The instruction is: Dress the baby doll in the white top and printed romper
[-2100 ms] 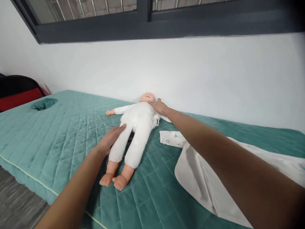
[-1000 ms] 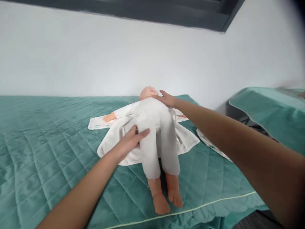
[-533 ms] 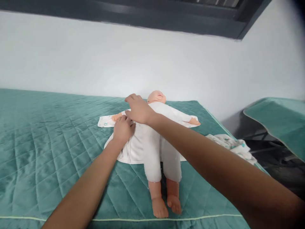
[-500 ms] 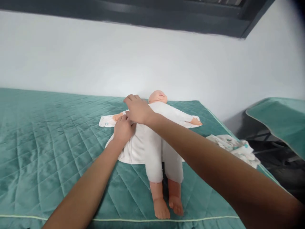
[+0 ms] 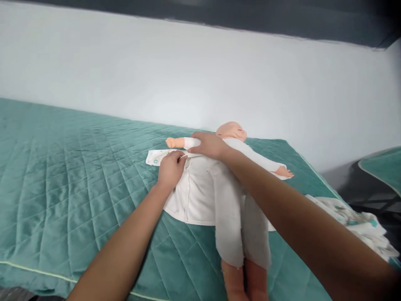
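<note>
Pinching the white, teal-print-sleeved cloth garment (image 5: 200, 188), left hand (image 5: 171, 169) has the white-fabric, peach-fisted doll arm (image 5: 180, 143) at 1 o'clock, axis toward 9; right hand (image 5: 209, 144) grips it

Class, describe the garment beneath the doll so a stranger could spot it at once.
On the green quilted cover lies a doll, its legs toward the camera. Beneath it, pinched by the left hand, is the white garment. It lies spread out, a printed sleeve pointing picture-left, unlike the crumpled patterned cloth at the picture's right.
</note>
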Action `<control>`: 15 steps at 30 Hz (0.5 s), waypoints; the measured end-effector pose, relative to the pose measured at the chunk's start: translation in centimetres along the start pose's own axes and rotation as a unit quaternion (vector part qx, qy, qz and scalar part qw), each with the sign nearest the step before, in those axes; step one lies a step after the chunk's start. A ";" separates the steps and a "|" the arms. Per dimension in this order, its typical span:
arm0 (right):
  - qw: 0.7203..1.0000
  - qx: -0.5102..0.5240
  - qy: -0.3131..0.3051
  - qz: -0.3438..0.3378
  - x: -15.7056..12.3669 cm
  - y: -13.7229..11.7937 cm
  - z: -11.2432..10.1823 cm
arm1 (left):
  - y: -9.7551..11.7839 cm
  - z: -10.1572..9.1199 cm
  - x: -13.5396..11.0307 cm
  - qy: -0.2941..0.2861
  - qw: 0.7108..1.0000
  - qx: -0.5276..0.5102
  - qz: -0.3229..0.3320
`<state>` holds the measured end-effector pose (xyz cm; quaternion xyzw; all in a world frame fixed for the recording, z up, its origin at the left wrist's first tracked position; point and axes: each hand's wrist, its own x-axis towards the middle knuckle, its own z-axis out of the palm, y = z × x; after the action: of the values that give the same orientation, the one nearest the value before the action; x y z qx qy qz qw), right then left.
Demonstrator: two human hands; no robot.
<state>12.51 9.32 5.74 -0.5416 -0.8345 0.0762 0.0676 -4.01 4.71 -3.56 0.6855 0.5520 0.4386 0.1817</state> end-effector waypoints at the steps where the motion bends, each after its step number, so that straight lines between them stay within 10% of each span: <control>1: 1.000 0.028 0.007 -0.007 -0.6 0.3 -0.4 | -0.1 -0.1 0.1 0.009 0.999 -0.041 -0.032; 15: 0.992 -0.123 -0.022 -0.006 -4.0 0.0 0.6 | -1.2 -0.7 0.5 0.087 0.916 -0.336 -0.201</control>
<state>13.99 5.67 5.05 -0.5387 -0.8422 -0.0153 -0.0170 -5.25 5.39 -3.88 0.4177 0.5119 0.6102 0.4372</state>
